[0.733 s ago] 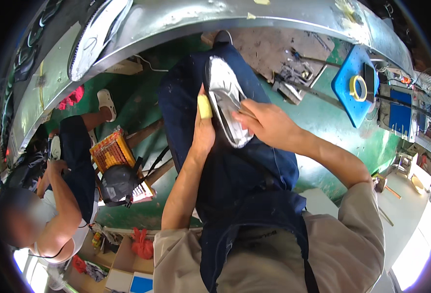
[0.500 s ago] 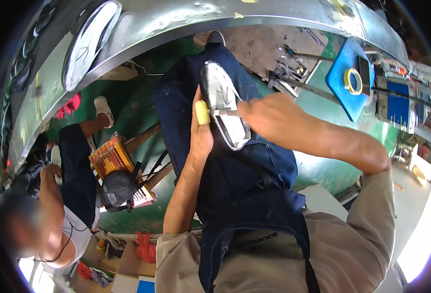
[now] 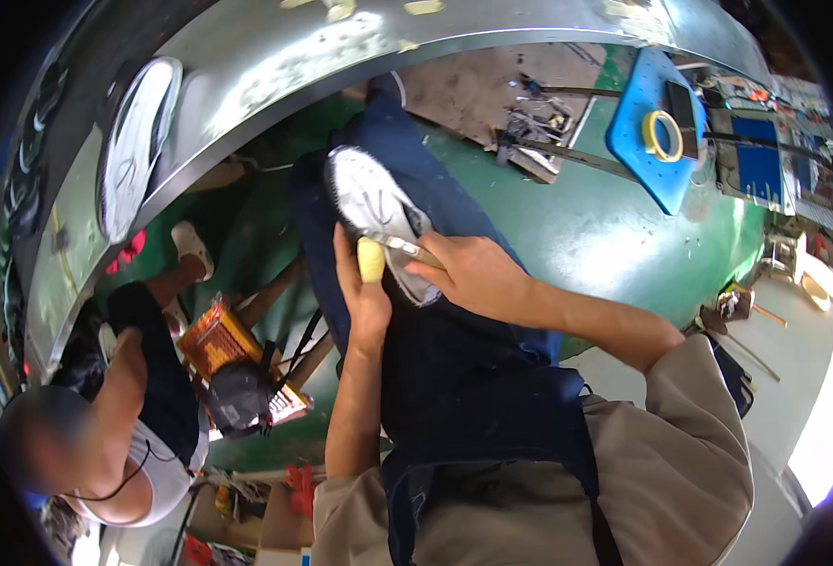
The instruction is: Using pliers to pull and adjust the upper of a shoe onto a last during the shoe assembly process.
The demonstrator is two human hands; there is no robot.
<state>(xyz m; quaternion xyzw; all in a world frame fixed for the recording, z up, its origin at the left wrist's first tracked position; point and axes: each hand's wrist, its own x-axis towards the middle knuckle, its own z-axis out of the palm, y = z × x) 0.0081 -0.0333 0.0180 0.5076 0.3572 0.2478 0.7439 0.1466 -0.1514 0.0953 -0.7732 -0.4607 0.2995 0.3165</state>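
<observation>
A white shoe [image 3: 371,193] with a dark, stitched-looking rim lies across my lap over the dark blue apron [image 3: 454,377], its toe pointing away and to the left. My left hand [image 3: 365,297] grips its left side, the thumb covered by a yellow sleeve [image 3: 370,259]. From the right, my right hand [image 3: 478,274] is closed round a narrow metal hand tool [image 3: 398,244]. The tool's tip meets the shoe's left edge just above the yellow sleeve. Whether it is a knife or another tool I cannot make out.
Another white shoe [image 3: 140,151] lies on the metal bench [image 3: 275,90] at the far left. A blue stool [image 3: 638,113] bears a tape roll [image 3: 662,136]. At the left sits a person [image 3: 138,406] near an orange beaded seat [image 3: 216,341] with a black bag [image 3: 239,391].
The shoe has shifted left and lies more tilted. My right hand has come left and slightly down, with the tool now slanting over the shoe's left edge. The view has turned slightly.
</observation>
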